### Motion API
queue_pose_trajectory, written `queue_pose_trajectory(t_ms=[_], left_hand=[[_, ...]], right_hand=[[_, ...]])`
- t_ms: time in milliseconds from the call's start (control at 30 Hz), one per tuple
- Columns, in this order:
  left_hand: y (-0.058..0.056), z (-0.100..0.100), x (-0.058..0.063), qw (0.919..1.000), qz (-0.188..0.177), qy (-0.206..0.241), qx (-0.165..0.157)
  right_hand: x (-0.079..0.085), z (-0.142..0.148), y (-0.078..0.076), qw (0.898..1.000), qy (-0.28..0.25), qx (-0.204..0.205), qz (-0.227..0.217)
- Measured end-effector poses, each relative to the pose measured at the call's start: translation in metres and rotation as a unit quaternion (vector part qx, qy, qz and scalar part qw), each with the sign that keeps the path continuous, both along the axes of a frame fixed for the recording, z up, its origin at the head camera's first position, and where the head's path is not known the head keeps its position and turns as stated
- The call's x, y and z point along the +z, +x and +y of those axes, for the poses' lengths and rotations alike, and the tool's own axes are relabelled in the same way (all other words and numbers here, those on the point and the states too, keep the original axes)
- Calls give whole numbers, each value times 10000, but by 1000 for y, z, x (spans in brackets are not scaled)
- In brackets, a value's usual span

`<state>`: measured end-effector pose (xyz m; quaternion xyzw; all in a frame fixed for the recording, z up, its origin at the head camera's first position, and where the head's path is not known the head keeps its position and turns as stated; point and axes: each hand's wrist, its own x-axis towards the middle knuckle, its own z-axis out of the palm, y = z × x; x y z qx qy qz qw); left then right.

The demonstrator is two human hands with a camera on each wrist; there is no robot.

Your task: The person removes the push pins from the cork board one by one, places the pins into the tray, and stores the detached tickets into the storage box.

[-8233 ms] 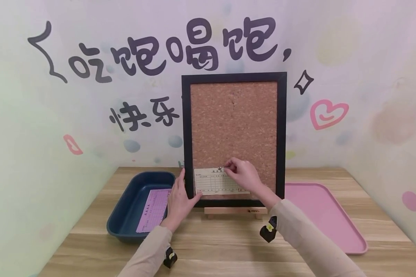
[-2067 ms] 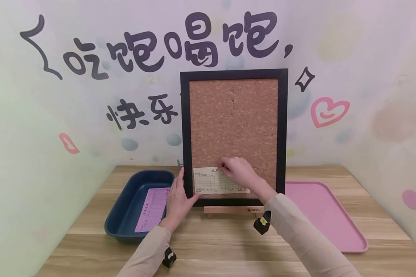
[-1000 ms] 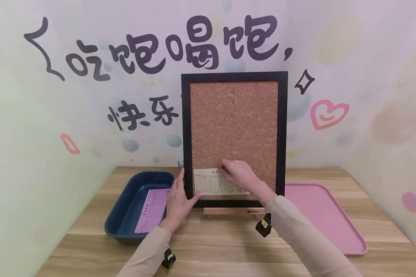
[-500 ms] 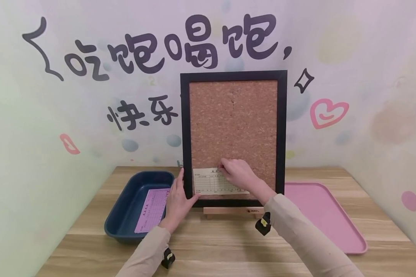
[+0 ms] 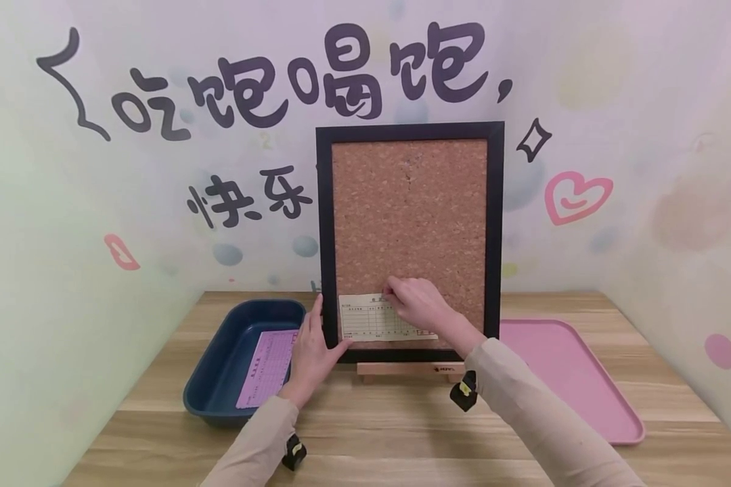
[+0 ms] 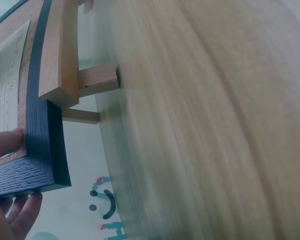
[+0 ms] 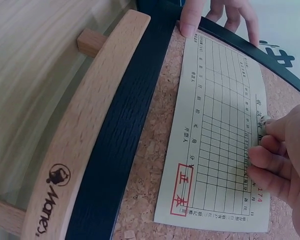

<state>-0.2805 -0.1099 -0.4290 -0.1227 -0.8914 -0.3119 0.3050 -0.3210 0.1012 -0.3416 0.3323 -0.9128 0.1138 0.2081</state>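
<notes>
A black-framed corkboard (image 5: 411,216) stands upright on a wooden easel (image 5: 396,368). A pale yellow receipt slip (image 5: 356,321) with a printed table lies flat against its lower left part. My left hand (image 5: 313,352) grips the board's lower left edge, thumb in front near the slip's corner and fingers on the frame's outer side. My right hand (image 5: 420,304) is at the slip's top edge, pinching a small silvery pushpin (image 7: 265,120) against the paper, as the right wrist view shows. The curled fingers cover most of the pin and the slip's upper right part.
To the left, a dark blue tray (image 5: 204,379) holds a purple receipt slip (image 5: 268,368). A flat pink tray (image 5: 585,385) lies on the right, partly behind the right forearm. All stand on a wood-grain table (image 5: 378,433) before a patterned wall.
Since the oldest frame, my right hand's fingertips have shifted slightly left and closed over the pushpin at the slip's top edge. Over the last two seconds both hands stay nearly still.
</notes>
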Motion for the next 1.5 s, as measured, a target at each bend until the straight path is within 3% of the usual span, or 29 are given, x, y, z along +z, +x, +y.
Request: queue_pose_trajectory(t_ms=[400, 567, 833, 1033, 1233, 1500], left_hand=[[1, -2, 1, 9998, -16, -175, 20], [2, -3, 1, 9996, 38, -263, 32], [-1, -5, 7, 9943, 958, -388, 249], [-5, -4, 18, 9852, 1642, -498, 31], [-11, -2, 32, 9821, 1766, -601, -266], [-17, 0, 38, 9791, 1773, -911, -412]], right_hand=[[-4, 5, 3, 9997, -188, 151, -85], [-11, 10, 6, 9982, -535, 230, -146], [-20, 18, 13, 9949, -974, 250, 65], [-26, 23, 16, 9923, -1152, 421, 146], [-30, 26, 15, 9913, -1221, 471, 146], [-34, 29, 15, 9901, -1300, 535, -11]])
